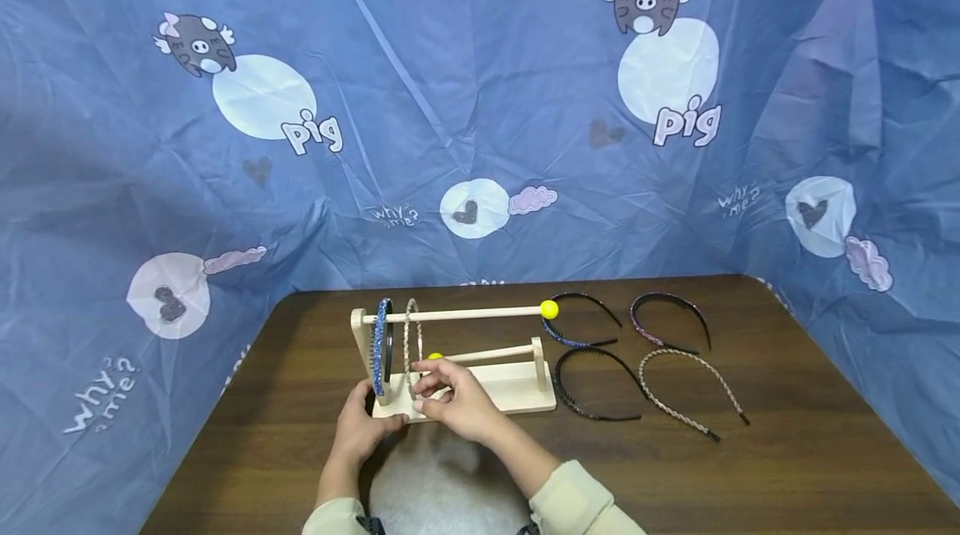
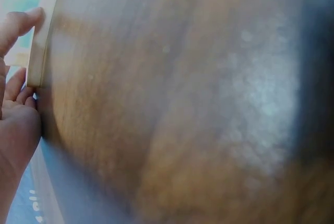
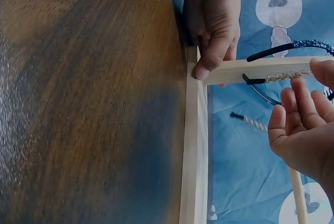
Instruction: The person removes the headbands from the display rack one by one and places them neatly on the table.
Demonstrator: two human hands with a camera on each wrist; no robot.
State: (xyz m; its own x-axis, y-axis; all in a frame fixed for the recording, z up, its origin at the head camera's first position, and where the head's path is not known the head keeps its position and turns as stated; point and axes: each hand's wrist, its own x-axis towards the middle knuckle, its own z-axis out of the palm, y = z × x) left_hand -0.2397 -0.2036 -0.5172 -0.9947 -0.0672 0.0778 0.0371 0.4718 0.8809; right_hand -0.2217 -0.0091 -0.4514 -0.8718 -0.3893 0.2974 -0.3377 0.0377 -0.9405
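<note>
left hand (image 1: 358, 428) clasps the near corner of a wooden stand (image 1: 517, 389), and the left wrist view shows its fingers tucked around the edge. right hand (image 1: 456, 400) pinches a braided headband (image 1: 407, 343) hanging from the upper rod (image 1: 480, 313), beside a blue glittery headband (image 1: 378, 352). the right wrist view reveals the braided headband's black tips (image 3: 255, 81); only the head view takes in four other headbands (image 1: 677, 412) lying right of the stand on the surface (image 1: 255, 435).

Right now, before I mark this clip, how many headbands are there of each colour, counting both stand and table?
Blue headbands: 2
Beige headbands: 2
Black headband: 1
Pinkish-dark headband: 1
Total: 6
</note>
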